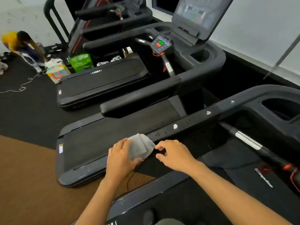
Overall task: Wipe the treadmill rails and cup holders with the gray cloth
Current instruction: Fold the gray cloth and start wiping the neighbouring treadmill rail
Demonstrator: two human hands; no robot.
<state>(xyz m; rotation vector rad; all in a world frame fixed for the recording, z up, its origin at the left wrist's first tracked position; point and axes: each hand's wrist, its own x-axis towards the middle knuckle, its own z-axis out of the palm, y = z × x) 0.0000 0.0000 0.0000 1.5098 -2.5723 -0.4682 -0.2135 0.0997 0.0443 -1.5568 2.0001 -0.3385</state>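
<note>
A folded gray cloth [141, 146] lies over the near end of the black left rail [191, 121] of the treadmill in front of me. My left hand [121, 157] grips the cloth, fingers along its left side and thumb under its lower edge. My right hand [174, 154] hovers just right of the cloth with fingers loosely curled, its fingertips at the cloth's right corner. Three white smudges dot the rail further up. A deep cup holder [281, 109] sits at the rail's far right end.
A second treadmill [103, 82] stands beyond, with its own rail [141, 96], cup holder [200, 55] and console [160, 43]. Bags [81, 62] and cords lie on the black floor at left, where a person [19, 43] crouches. Brown flooring [27, 184] lies at lower left.
</note>
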